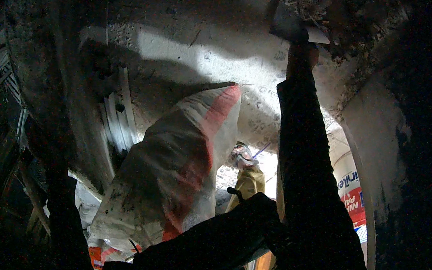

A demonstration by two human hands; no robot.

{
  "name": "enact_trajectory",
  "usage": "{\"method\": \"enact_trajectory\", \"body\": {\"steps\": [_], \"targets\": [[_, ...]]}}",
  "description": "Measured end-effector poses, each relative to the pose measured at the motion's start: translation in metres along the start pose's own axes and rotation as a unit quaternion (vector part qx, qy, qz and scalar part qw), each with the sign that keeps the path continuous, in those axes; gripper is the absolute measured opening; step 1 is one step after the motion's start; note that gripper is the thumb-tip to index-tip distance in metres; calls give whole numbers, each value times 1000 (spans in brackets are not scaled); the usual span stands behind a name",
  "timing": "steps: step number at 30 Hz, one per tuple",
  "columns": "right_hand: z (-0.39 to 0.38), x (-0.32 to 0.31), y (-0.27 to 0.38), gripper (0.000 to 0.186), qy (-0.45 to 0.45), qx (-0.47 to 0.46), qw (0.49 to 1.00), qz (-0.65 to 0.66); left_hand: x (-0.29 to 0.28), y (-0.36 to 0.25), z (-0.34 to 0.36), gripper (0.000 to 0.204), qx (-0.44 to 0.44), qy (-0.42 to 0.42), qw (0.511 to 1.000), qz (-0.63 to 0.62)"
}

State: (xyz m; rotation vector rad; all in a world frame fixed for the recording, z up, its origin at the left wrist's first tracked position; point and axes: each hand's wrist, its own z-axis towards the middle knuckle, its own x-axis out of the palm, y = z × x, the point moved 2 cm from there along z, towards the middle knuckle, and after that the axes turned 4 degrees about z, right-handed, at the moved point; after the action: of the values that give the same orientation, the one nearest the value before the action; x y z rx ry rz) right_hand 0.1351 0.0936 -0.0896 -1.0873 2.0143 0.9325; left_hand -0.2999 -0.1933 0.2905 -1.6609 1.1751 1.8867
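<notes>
Most of the scene is dark, and both arms show as black silhouettes. My right hand is raised high against the wall, closed round a tool with a flat blade; its exact kind is not clear. That blade lies along the lower side of a rough, crumbly patch. Lower down, my left forearm crosses in front of a white woven sack with a red stripe and overlaps my right arm. My left hand is a dark shape whose fingers cannot be made out.
A pale, pitted wall spreads behind, partly lit. Metal strips lean left of the sack. Behind my arms stands a yellowish object. To the right is a white container with blue and red print. Both sides fall into deep shadow.
</notes>
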Motion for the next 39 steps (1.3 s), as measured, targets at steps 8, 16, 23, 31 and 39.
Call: {"method": "enact_trajectory", "body": {"steps": [8, 16, 23, 31, 39], "targets": [[4, 0, 5, 62, -15, 17, 999, -27, -4, -2, -2, 50, 10, -4, 1000, 26], [18, -18, -10, 52, -128, -138, 979, 82, -8, -11, 0, 54, 19, -15, 999, 46], [20, -56, -1, 52, -113, -196, 965, 135, -9, -16, 2, 57, 25, -14, 997, 71], [-20, -88, -28, 54, -56, -206, 969, 124, -17, -62, 4, 60, 4, 25, 999, 25], [-90, -164, -48, 50, 58, -249, 959, 121, -5, -42, 19, 44, -40, -9, 999, -35]]}}
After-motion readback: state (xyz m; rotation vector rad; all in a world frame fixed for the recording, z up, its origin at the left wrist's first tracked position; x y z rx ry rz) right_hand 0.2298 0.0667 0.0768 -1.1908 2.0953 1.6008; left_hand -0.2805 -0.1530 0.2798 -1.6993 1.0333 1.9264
